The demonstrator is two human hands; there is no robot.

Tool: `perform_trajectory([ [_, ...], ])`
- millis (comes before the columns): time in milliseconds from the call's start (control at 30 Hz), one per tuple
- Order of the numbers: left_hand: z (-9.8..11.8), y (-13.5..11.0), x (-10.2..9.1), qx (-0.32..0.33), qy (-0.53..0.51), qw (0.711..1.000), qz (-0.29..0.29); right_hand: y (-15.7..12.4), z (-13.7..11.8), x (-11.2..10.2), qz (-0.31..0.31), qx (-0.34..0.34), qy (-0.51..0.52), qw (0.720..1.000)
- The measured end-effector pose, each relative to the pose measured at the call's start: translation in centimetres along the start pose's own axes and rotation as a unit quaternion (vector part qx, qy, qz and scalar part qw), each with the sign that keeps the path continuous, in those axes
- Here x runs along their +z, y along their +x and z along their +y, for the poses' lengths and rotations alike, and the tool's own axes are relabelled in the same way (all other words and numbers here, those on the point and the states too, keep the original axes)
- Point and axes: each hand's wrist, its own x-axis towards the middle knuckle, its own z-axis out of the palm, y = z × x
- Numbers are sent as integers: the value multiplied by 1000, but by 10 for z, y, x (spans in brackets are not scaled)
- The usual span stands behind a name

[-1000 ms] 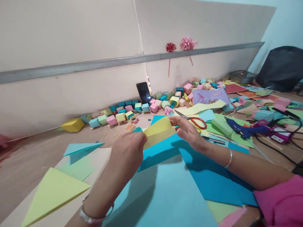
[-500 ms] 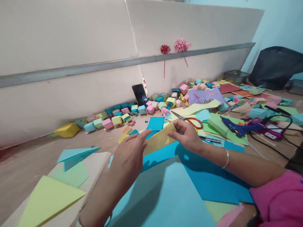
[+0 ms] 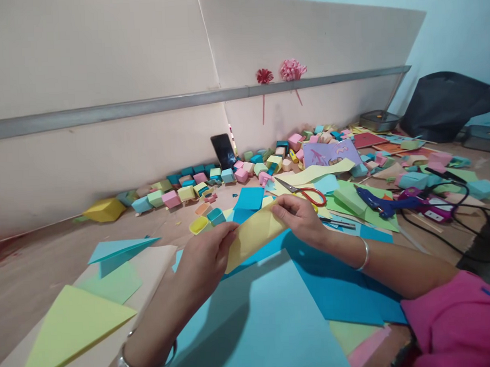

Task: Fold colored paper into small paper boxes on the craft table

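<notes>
Yellow rectangular paper strip (image 3: 252, 235) | left hand (image 3: 207, 257), right hand (image 3: 300, 219): fingers pinched on its 2 ends | seemingly creased; not yet folded shut

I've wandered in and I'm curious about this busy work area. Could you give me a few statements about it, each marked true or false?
1. The left hand and right hand both hold the yellow paper strip. True.
2. The scissors are in the right hand. False: they lie on the papers just beyond it.
3. The dark phone is propped upright near the pale wall panel. True.
4. The red flower looks larger than the pink flower. False: the pink one looks larger.
5. In the picture, the blue glue gun lies to the right of the scissors. True.
</notes>
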Motion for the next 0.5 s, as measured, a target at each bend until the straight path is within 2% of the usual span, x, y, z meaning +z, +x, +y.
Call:
perform_trajectory([
  [500,1,5,-4,-62,-13,994,-91,2,8,-5,2,-22,-108,994],
])
